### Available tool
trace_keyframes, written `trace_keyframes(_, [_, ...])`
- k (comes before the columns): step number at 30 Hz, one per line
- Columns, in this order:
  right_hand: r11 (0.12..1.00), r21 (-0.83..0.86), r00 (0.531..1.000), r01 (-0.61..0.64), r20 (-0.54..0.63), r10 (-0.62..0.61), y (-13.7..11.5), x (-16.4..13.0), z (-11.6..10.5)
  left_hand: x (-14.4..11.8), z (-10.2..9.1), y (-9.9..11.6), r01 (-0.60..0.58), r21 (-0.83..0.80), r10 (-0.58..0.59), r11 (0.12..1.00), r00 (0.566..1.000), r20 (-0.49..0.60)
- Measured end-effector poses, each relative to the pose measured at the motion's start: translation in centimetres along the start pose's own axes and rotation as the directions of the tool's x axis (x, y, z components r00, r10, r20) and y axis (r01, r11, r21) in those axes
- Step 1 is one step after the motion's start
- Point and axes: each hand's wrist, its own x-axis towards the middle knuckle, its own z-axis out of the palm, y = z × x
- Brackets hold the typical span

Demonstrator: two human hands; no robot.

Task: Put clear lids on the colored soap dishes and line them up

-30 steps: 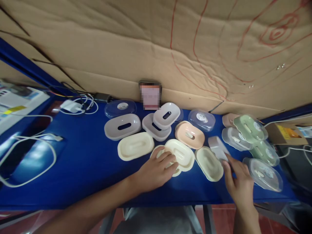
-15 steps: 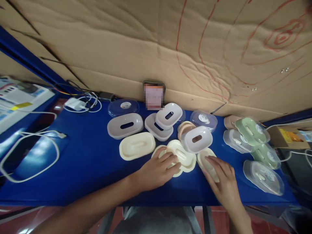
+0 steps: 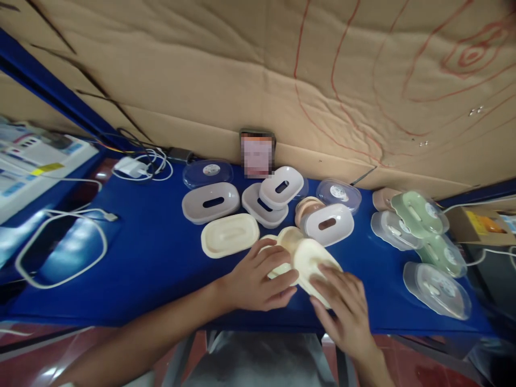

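Note:
Cream oval soap dishes lie bunched at the front middle of the table. My left hand [image 3: 264, 274] is palm down, its fingers bent over one cream soap dish [image 3: 280, 269] and covering much of it. My right hand [image 3: 342, 301] grips a second cream soap dish [image 3: 310, 260], tilted and raised against the left one, fingers across its face. Behind them shows the edge of another cream piece [image 3: 289, 235]. A separate cream dish [image 3: 229, 235] lies flat to the left. Just behind my right hand sits a pale grey slotted dish [image 3: 341, 227] beside peach pieces [image 3: 308, 207].
More grey slotted dishes [image 3: 193, 207] and clear lids [image 3: 220, 177] lie toward the back. Lidded green and grey dishes [image 3: 437, 290] are stacked at the right. A screen device [image 3: 257, 156] leans on the cardboard wall. White cables [image 3: 60, 212] run over the left side.
My right hand has brought its cream dish leftward, up to the dishes by my left hand. My left hand stays on the cream dishes. The view has shifted slightly.

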Motion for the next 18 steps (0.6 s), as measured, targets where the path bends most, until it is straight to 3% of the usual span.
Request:
trace_keyframes(2, [0.998,-0.005,0.997,0.069,0.032,-0.068,-1.1,1.7,1.8,0.0,-0.2,-0.1,-0.019,0.0,0.019,1.0,1.0,-0.004])
trace_keyframes(4, [0.995,-0.024,0.992,0.101,0.079,-0.098,-1.3,2.8,2.9,0.0,0.0,-0.2,-0.026,0.018,0.025,0.999,0.997,0.068])
trace_keyframes(7, [0.989,-0.07,0.99,0.127,0.064,-0.123,1.1,3.2,1.5,0.1,0.4,-0.4,-0.038,0.071,0.023,0.997,0.98,0.195])
trace_keyframes(9, [0.988,-0.149,0.993,0.048,-0.101,-0.064,4.8,3.0,-1.1,0.0,0.5,-0.4,-0.057,0.096,0.033,0.994,0.972,0.234])
trace_keyframes(10, [0.975,-0.217,0.984,-0.057,-0.177,0.019,7.2,2.8,-2.7,-0.1,0.5,-0.4,-0.066,0.099,0.04,0.993,0.97,0.241])
trace_keyframes(12, [0.87,-0.35,0.919,-0.347,-0.311,0.242,12.6,2.7,-5.8,-0.2,0.5,-0.2,-0.075,0.084,0.053,0.994,0.968,0.244])
trace_keyframes(14, [0.752,-0.407,0.843,-0.519,-0.387,0.373,18.2,2.8,-8.1,-0.2,0.5,0.0,-0.086,0.072,0.066,0.994,0.968,0.243])
trace_keyframes(16, [0.71,-0.424,0.826,-0.562,-0.338,0.452,22.9,3.0,-9.1,-0.2,0.6,0.2,-0.096,0.06,0.079,0.994,0.967,0.244])
trace_keyframes(18, [0.741,-0.382,0.831,-0.553,-0.316,0.457,25.5,3.3,-9.1,-0.1,0.7,0.2,-0.098,0.041,0.086,0.994,0.969,0.231])
